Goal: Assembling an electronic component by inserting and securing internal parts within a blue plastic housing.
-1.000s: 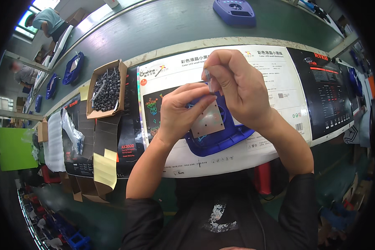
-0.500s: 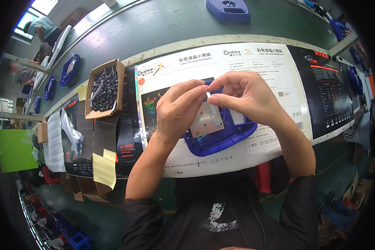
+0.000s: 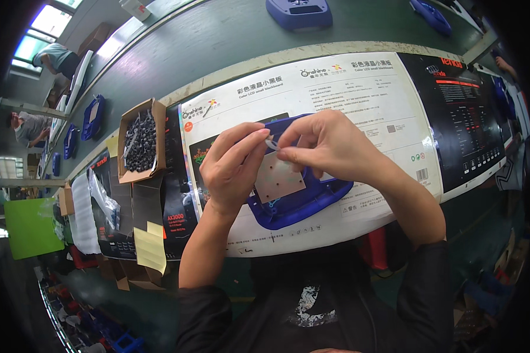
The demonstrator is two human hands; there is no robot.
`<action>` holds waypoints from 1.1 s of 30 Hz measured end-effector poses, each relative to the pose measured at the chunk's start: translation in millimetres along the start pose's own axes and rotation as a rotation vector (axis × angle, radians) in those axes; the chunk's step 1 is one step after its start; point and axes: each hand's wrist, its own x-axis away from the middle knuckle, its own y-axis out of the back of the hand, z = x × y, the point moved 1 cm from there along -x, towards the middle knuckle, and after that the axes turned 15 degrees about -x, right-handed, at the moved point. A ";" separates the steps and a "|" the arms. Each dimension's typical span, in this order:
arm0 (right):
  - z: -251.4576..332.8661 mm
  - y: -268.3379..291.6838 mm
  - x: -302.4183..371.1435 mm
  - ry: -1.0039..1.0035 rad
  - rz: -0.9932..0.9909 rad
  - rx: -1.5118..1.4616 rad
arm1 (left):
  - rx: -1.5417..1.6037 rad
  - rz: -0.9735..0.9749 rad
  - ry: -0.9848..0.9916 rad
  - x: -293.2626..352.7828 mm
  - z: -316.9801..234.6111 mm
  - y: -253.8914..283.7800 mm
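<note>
Between my two hands is a small, thin white strip [image 3: 271, 143], slightly curved. My left hand [image 3: 228, 167] pinches its upper end with thumb and fingertips. Thumb and forefinger of my right hand [image 3: 330, 144] close on its other end. Just below the hands lies a blue plastic housing [image 3: 330, 197], partly covered by them. A flat grey square plate [image 3: 280, 183] with several small holes sits within that housing. What lies under my fingers at the housing's far side is hidden.
Printed cardboard sheets [image 3: 365, 206] cover the bench. At the left stands a cardboard box [image 3: 159, 138] of small dark parts [image 3: 140, 144], near yellow paper [image 3: 149, 247] and a clear plastic bag [image 3: 104, 203]. Blue housings [image 3: 300, 13] sit on the green belt [image 3: 218, 44] beyond. People work at far left.
The strip looks more curved now, and both hands have moved slightly left and lower. The housing on the belt has shifted left, and another blue one has come in at top right.
</note>
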 end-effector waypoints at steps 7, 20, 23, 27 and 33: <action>-21.4 -1.7 -0.8 0.271 -0.193 -0.146 | 0.049 0.009 -0.051 2.4 1.8 -6.4; -46.3 -15.7 -8.4 0.686 -0.351 0.135 | -0.024 -0.009 -0.203 7.1 0.0 -7.8; -49.2 -16.8 -8.9 0.738 -0.346 0.181 | 0.008 0.016 -0.191 7.4 1.2 -8.4; -44.0 -18.2 -5.9 0.743 -0.382 0.160 | 0.093 -0.011 -0.026 12.1 5.2 -9.2; -45.0 -18.4 -5.3 0.776 -0.365 0.468 | 0.225 0.064 0.143 11.0 7.6 -8.4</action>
